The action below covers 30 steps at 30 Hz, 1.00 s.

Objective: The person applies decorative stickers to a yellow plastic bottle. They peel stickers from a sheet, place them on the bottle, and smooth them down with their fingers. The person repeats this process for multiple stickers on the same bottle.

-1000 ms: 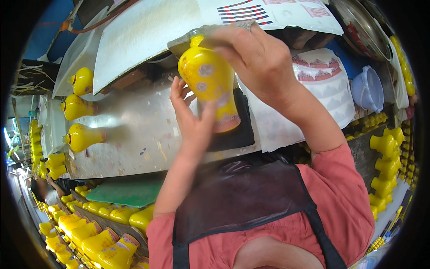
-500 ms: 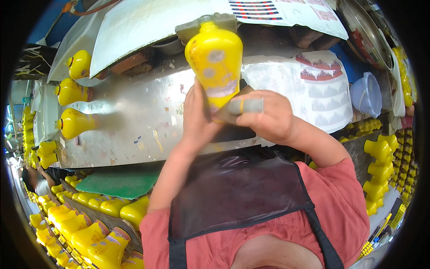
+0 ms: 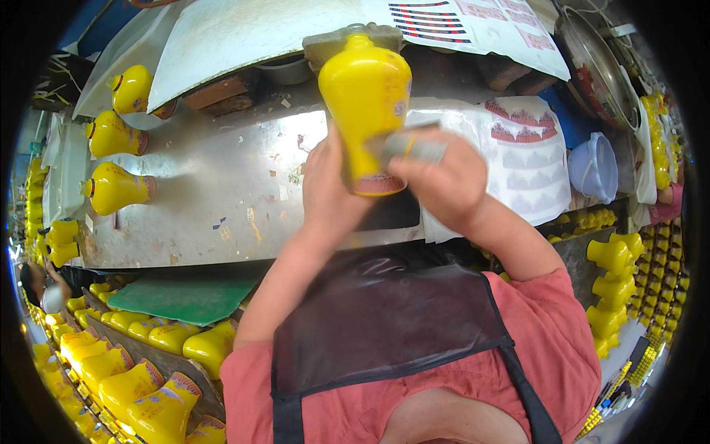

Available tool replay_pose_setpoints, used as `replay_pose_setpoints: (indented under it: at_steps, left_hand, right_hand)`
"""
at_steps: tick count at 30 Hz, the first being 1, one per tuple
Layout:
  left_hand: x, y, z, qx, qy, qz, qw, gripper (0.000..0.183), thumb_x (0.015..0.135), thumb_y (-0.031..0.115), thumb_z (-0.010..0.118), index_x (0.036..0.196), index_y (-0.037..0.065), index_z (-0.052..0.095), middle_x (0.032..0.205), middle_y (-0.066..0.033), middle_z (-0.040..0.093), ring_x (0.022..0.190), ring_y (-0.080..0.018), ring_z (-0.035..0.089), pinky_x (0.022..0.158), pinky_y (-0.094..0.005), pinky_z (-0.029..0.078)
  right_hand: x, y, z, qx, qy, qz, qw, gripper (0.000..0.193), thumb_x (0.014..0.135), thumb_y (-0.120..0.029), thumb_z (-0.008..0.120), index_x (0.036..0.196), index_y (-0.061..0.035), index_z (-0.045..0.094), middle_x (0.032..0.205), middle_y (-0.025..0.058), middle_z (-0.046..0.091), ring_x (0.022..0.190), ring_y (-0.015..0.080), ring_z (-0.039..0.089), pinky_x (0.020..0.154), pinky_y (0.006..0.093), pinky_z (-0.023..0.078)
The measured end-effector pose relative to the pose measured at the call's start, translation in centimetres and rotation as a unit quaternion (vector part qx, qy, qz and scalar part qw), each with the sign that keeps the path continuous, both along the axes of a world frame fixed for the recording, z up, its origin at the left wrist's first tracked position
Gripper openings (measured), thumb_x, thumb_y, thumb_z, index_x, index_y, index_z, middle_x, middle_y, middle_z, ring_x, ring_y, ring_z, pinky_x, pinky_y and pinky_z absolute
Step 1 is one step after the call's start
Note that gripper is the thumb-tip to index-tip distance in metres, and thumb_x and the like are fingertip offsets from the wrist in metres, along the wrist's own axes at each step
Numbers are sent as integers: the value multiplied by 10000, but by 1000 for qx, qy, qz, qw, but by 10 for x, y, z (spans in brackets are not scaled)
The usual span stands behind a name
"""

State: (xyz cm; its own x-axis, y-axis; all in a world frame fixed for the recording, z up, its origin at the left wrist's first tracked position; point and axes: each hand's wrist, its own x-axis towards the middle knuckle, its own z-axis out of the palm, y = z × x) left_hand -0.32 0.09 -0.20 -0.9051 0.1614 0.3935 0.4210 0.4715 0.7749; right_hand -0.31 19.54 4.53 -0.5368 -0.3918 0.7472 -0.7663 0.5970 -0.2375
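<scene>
A glossy yellow vase (image 3: 362, 89) lies on its side in front of me, its neck against a grey notched block (image 3: 316, 46) and its base toward me. My left hand (image 3: 325, 177) is closed round the vase's lower left side, with part of the fingers hidden behind it. My right hand (image 3: 447, 174) grips a flat scraper-like piece (image 3: 418, 147), grey with a narrow yellow band, and its blurred end is against the vase's lower right side. A reddish patterned band (image 3: 379, 184) rings the base. Bluish decals show at the right edge of the vase.
Three yellow vases (image 3: 118, 189) lie at the left of the metal table (image 3: 200, 200). Decal sheets (image 3: 529, 163) are at right, beside a pale blue bucket (image 3: 594, 166). A white board (image 3: 244, 37) covers the far side. Many more vases (image 3: 159, 403) stand lower left and right.
The vase has turned about its length: the decals that faced up are now at its right edge, and a plain side faces up. My right hand has moved slightly right and up.
</scene>
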Motion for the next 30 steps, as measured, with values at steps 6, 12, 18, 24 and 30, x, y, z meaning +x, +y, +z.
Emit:
replay_pose_setpoints:
  at_steps: [6,12,18,24,30]
  left_hand:
    - [10,-2,7,-62,92,52,992,937,687,196,907,1482,0,452,1277,-190,647,1238,-386,597,1069,-502,414]
    - [13,2,12,13,12,51,999,1055,673,289,939,1516,4,371,1271,-189,613,1195,-413,570,1035,-503,420]
    - [12,4,1,-10,21,77,997,1105,691,331,937,1532,-15,308,1303,-201,589,1229,-409,546,1038,-509,413]
    - [11,3,4,-47,56,66,995,1148,727,306,935,1577,-11,232,1428,-219,473,1310,-395,497,1111,-505,393]
    - [5,-5,8,33,-49,-32,998,1140,736,274,899,1599,10,203,1502,-239,399,1396,-429,411,1149,-506,387]
  right_hand:
    - [-2,-3,11,-35,14,-70,997,319,692,-1,789,986,-119,755,819,52,687,776,251,715,654,362,575]
    - [3,0,13,38,-20,58,997,293,713,55,796,976,-61,737,906,107,738,775,286,729,671,372,587]
    - [9,2,12,74,-9,94,993,301,699,46,799,971,-70,742,855,81,722,742,266,709,693,365,592]
    - [8,1,15,51,3,11,999,319,682,58,817,969,-53,736,885,121,743,785,302,733,714,389,600]
    - [4,2,13,31,-39,35,998,334,700,60,825,992,-87,752,893,89,750,694,258,679,620,357,557]
